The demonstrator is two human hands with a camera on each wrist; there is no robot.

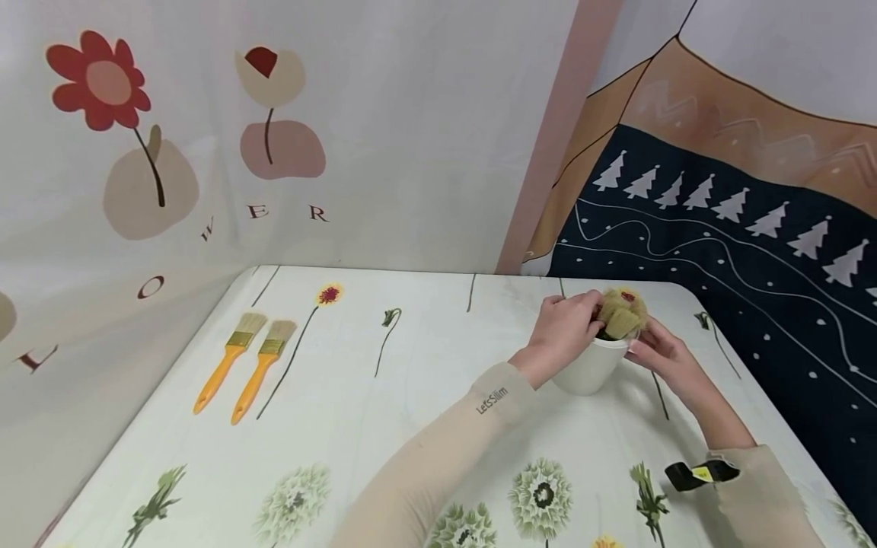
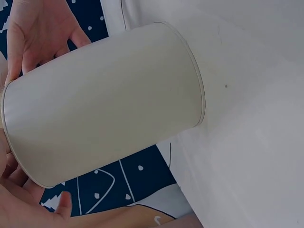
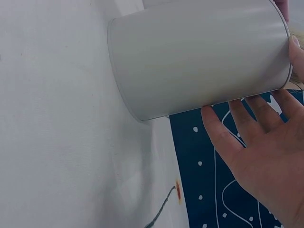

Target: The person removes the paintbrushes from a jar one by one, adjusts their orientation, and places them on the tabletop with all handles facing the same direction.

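Note:
A white bucket (image 1: 589, 369) stands at the right of the table; tan bristles (image 1: 622, 316), looking like brush heads, stick up from its mouth. My left hand (image 1: 565, 327) is at the bucket's left rim, its fingers curled against the bristles. Around the right side of the rim, my right hand (image 1: 674, 369) holds the bucket, thumb at the rim. In the right wrist view the fingers (image 3: 223, 135) of that hand spread along the bucket's side. The left wrist view shows the bucket wall (image 2: 104, 104) between both hands. Whatever lies below the bristles is hidden inside.
Two paintbrushes, one farther left (image 1: 229, 364) and one beside it (image 1: 263, 373), lie on the table's left side with orange handles toward me. The white tablecloth (image 1: 425, 426) has printed flowers. A dark cloth with printed trees (image 1: 699, 236) hangs behind the right edge.

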